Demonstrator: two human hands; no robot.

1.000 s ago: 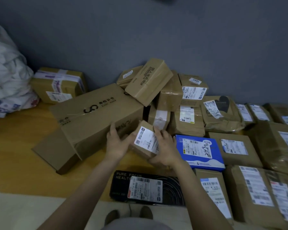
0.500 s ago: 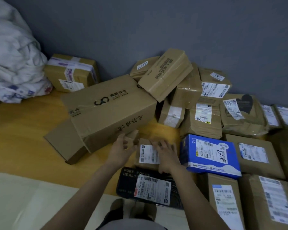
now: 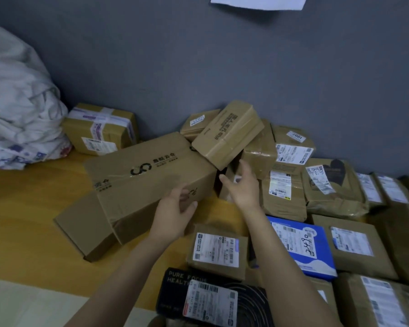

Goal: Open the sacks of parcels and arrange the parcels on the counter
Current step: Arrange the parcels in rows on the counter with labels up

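Head view, looking down at a wooden counter (image 3: 21, 220). Nearest, at lower centre, a black parcel (image 3: 213, 300) and just beyond it a small brown parcel (image 3: 216, 253) lie label-up, beside a blue parcel (image 3: 302, 246) and rows of brown ones at right. The next pick looks due from the heap beyond: best lifted with both hands, turned label-up and set flush against the row. Mid-frame, both hands are empty and apart. The left hand (image 3: 175, 213) spreads loose fingers at the near face of a large carton (image 3: 147, 175); contact is unclear. The right hand (image 3: 242, 187) stretches straight fingers into the gap right of it. Farther, a tilted box (image 3: 227, 135) leans on the carton and could slide if that shifts. A white sack (image 3: 17, 102) slumps at upper left.
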